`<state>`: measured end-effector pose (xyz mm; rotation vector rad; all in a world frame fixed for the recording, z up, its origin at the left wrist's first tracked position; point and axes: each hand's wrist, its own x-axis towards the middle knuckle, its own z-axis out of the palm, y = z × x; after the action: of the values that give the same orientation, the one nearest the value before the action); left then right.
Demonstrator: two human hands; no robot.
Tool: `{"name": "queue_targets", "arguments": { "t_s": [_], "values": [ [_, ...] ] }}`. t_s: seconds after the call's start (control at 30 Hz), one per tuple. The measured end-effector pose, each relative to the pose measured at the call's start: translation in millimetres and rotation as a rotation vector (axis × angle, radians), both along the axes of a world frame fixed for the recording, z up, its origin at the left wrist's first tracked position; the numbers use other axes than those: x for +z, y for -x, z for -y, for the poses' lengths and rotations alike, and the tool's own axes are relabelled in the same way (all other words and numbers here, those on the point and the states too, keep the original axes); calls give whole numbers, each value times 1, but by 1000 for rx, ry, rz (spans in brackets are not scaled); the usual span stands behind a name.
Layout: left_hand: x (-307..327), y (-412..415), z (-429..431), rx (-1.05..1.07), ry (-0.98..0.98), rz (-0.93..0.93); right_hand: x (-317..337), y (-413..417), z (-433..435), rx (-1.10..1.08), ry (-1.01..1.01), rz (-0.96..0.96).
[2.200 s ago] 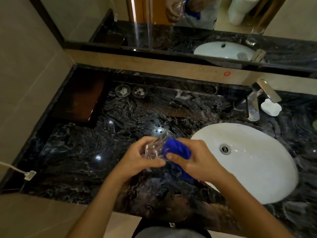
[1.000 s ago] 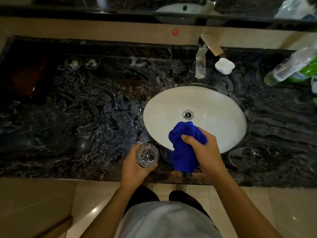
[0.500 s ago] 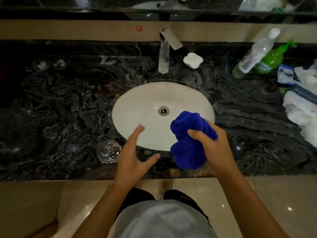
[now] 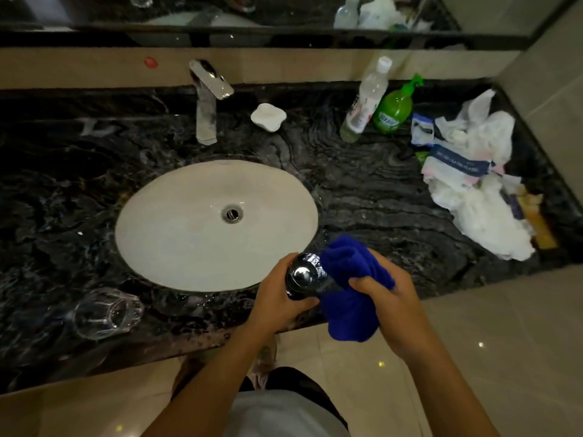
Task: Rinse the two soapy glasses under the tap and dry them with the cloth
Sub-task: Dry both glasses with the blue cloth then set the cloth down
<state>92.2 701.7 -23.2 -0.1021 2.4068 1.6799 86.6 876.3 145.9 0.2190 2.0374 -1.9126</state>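
Observation:
My left hand (image 4: 277,302) grips a clear glass (image 4: 303,275) tipped sideways over the counter's front edge, its base facing me. My right hand (image 4: 389,301) holds a blue cloth (image 4: 351,288) bunched against the glass's open end. A second clear glass (image 4: 105,312) stands by itself on the dark marble counter (image 4: 378,197), left of the white sink (image 4: 176,234). The chrome tap (image 4: 206,100) rises behind the sink, and no water is running.
A white soap dish (image 4: 268,116) sits right of the tap. A clear bottle (image 4: 366,99) and a green bottle (image 4: 394,107) stand at the back right. White plastic bags and packets (image 4: 473,181) pile at the counter's right end. A mirror runs along the back.
My left hand set the first glass down left of the sink, reached right empty, and now holds the other glass. My right hand has brought the cloth to it.

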Motion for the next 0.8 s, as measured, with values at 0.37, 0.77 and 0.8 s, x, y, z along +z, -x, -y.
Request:
{"name": "queue_targets", "arguments": {
  "t_s": [0.37,0.77,0.8],
  "values": [
    [25,-3,-2,133,-100,-58,-4,1,7,-20,-152,-38],
    [101,-2,117,368,-100,-278,10,32,147,616,-590,-617],
    [104,-2,132,391,-77,-298,10,33,164,656,-630,-669]
  ]
}}
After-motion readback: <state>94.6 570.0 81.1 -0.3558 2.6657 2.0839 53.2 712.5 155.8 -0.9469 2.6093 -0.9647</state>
